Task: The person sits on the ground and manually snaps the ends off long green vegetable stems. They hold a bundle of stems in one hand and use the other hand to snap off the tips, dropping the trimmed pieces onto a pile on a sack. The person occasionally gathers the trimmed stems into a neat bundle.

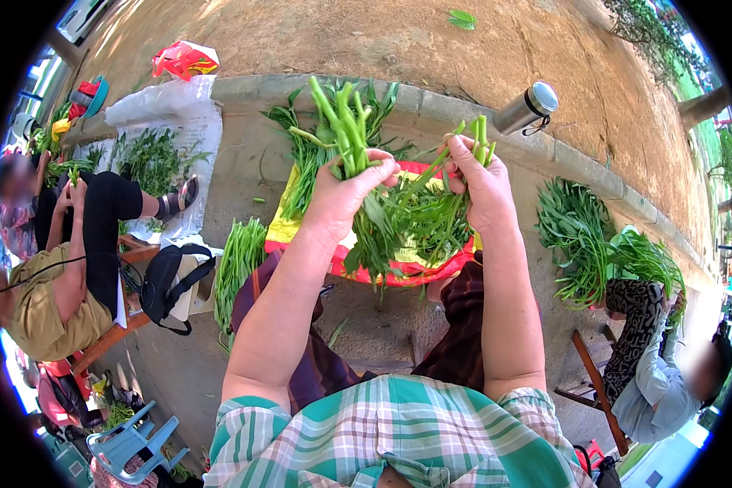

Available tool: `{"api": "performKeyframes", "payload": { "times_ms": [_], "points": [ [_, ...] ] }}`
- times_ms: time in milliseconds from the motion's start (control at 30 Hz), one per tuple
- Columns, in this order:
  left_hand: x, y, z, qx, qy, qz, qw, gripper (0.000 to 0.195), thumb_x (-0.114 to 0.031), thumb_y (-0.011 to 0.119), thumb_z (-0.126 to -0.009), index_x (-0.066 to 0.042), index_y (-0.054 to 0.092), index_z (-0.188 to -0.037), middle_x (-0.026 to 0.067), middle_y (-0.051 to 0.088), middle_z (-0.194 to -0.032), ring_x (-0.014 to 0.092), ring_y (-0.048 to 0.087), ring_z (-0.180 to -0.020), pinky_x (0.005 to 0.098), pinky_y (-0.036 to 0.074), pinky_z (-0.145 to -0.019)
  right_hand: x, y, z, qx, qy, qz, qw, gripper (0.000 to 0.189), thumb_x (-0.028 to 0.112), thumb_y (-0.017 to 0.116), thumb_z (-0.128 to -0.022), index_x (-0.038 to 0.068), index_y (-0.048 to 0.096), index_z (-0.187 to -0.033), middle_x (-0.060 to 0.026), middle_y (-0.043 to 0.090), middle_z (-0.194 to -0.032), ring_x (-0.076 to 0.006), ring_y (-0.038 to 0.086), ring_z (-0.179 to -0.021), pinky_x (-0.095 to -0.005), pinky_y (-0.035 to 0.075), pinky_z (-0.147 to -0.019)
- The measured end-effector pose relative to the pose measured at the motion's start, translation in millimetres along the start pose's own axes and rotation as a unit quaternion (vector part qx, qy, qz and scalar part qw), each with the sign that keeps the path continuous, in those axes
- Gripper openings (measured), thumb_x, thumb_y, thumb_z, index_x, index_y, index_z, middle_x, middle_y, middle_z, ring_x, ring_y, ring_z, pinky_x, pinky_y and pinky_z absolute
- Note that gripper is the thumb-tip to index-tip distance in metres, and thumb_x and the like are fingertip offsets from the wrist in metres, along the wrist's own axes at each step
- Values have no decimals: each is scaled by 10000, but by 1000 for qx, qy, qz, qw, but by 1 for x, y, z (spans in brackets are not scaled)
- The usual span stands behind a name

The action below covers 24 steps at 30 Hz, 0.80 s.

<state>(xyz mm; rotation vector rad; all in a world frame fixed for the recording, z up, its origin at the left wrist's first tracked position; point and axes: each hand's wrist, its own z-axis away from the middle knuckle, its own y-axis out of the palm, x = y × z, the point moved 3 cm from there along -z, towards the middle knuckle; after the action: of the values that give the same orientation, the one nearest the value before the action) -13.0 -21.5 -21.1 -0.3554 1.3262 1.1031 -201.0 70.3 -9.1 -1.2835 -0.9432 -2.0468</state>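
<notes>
My left hand (348, 192) grips a bunch of leafy green vegetable stems (344, 122), cut ends pointing up and leaves hanging below the fist. Level with it on the right, my right hand (479, 177) pinches a few shorter stems (480, 137) between thumb and fingers. Below both hands lies a red and yellow plastic sack (283, 229) with loose greens (442, 229) on it. More long greens (302, 183) rest at the sack's left and far side. Beside my left leg is a pile of bare-looking stems (241, 262).
A steel flask (524, 108) stands by the curb (424, 110). Seated people are at left and right, near a white woven sack (201, 122) with greens and another pile of greens (576, 235). A black bag (161, 283) and a blue plastic chair (128, 448) are at left.
</notes>
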Motion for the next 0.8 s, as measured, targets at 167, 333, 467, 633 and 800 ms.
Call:
{"api": "performKeyframes", "payload": {
  "times_ms": [167,333,467,633,800],
  "points": [
    [-12,-15,-2,-52,27,21,998,210,-100,733,-901,-12,679,-1083,124,728,-1006,189,700,-888,307,564,-806,6,-16,-6,-16,-13,-13,1000,230,250,670,-983,65,707,-1114,29,638,-962,-27,518,-752,-182,407,-540],
    [-18,-30,-7,-81,50,17,995,252,-105,724,-910,-1,664,-1132,127,725,-1016,193,705,-899,299,569,-810,19,-37,-12,-103,-120,46,986,266,332,602,-1021,107,707,-1116,54,618,-1001,-51,500,-855,-250,452,-693],
    [-20,-29,-5,-56,29,36,997,297,-87,711,-910,11,644,-1182,132,720,-1037,192,699,-922,303,567,-828,29,-48,-12,-144,-179,89,969,294,359,540,-1052,110,692,-1092,32,628,-1031,-85,529,-909,-306,457,-828],
    [-13,-20,-4,18,-20,44,999,336,-107,712,-907,10,634,-1212,134,717,-1056,195,692,-921,330,562,-851,34,-34,-6,-64,-140,-22,988,283,305,516,-1063,48,613,-1131,-54,676,-990,-147,654,-901,-326,554,-801],
    [-7,-12,0,41,-56,1,998,293,-117,709,-909,6,659,-1170,116,718,-1006,188,681,-880,329,561,-807,32,-30,-5,-26,-110,-41,993,305,300,528,-1056,27,596,-1173,-69,674,-955,-174,673,-857,-334,579,-761]
  ]
}}
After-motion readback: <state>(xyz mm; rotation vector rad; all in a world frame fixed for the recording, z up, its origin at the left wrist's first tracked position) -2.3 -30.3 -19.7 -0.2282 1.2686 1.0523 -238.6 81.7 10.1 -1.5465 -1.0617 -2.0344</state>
